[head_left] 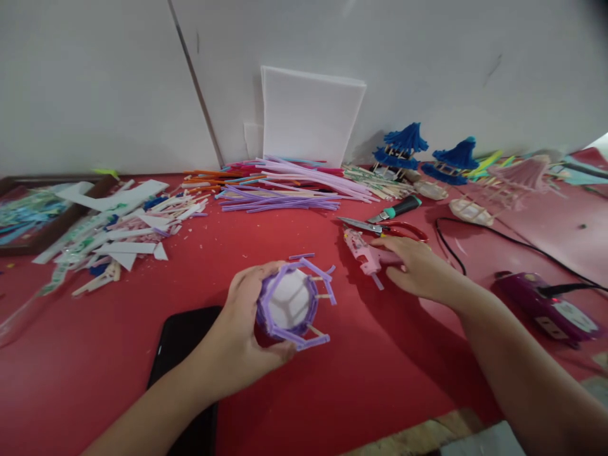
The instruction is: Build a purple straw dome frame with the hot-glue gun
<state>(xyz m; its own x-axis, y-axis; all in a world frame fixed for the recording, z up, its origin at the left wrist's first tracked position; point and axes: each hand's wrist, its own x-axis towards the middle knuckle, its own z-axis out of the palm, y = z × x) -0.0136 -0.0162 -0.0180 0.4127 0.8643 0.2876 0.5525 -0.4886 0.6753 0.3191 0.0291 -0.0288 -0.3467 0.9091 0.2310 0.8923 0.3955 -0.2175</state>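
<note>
— Red surface (237, 244) against a pale wall (118, 82), seen from the head camera. What's along the back?
— White paper sheets (311, 117) lean on the wall, behind a heap of fuzzy stems (304, 180), mostly purple and pink. Off to the right stand two blue-roofed models (403, 152) and a pink model (517, 180)
— And on the left?
— A wooden tray (101, 193) full of bits, with a pile of scraps (133, 221) beside it
— Where's the piece in hand?
— Near the middle, towards the person: a round purple model (289, 303) with a white base and purple-topped pale sticks at its open side. The left hand (247, 310) has its grip clamped on it, fingers behind and thumb at the near edge. A flat black device (183, 345) lies partly under that forearm
— The other hand?
— Right hand (420, 269), its grip closed about the handle of a pink glue gun (363, 253). Whether the gun is lifted, I can't tell
— Anything close by?
— Just beyond it, red-handled scissors (403, 228) and a green-and-black knife (401, 207); further right, a purple power strip (546, 307) with a black cable (513, 234) plugged in
</note>
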